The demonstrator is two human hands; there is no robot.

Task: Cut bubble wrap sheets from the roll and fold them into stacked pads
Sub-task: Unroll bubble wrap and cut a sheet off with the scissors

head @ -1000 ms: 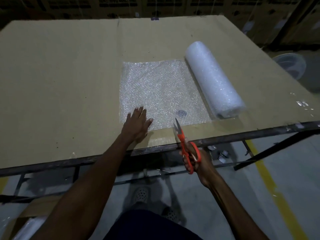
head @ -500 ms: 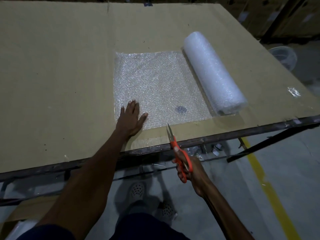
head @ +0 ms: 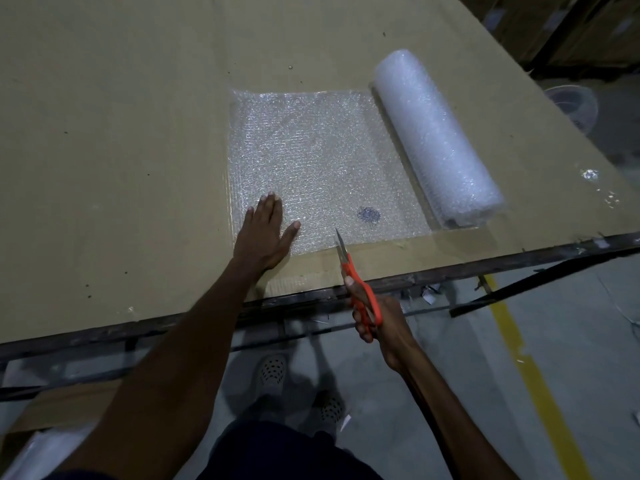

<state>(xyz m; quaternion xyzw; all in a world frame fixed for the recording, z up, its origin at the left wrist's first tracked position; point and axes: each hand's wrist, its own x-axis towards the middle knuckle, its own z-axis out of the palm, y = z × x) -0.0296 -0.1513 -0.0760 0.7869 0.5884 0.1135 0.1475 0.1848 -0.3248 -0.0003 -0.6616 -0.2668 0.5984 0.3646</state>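
Step in hand: lined up for the first cut of a sheet off the roll (head: 438,140); nothing seen cut or folded yet, so judged early in the task.
Left hand (head: 265,233): laid flat, fingers straight, pressed on the near left corner of the unrolled sheet (head: 311,161), holding it down.
Right hand (head: 379,320): curled round the orange handles of the scissors (head: 353,275), off the near edge of the tabletop (head: 104,133).
Scissors: long axis ran from the near right up and away to the left; tips pointed at the near edge of the sheet, just over it, between the left hand and a small dark mark (head: 369,213); blades nearly together, whether touching the sheet could not be told.
Sheet: spread flat on the tabletop, joined to the roll along its right side.
Roll: lay on its side at the right of the sheet, long axis running from far left to near right, near end close to the tabletop's near edge.
Next move, as judged: would call for opened blades slid onto the sheet's near edge and a straight cut away from the body, parallel to the roll, with the left hand kept pressed down against bunching.
Risk, as judged: thin film likely to snag or wander off line.
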